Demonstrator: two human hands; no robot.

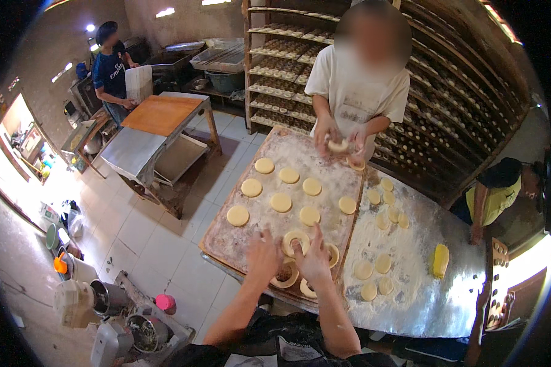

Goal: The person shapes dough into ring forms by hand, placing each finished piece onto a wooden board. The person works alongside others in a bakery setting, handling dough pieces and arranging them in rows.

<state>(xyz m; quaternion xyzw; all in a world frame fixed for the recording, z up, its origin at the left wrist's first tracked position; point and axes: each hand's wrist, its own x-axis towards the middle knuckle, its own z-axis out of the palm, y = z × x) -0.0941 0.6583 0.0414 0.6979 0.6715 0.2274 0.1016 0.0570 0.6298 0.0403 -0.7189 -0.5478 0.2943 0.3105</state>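
At 6 o'clock on the floured board [239, 241], your left hand [262, 255] rested with fingers loosely spread, gripping nothing. Your right hand [313, 260], fingers spread, pressed the dough ring [296, 237] at its 11 o'clock. Ring shaping appeared under way; the next move called for even pressure.

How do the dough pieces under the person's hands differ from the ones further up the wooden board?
The dough rings under the right hand have open middles; the flat rounds further up are solid discs. The rings crowd the board's near edge; the rounds lie spaced apart. Both are pale yellow, on the floured wooden board.
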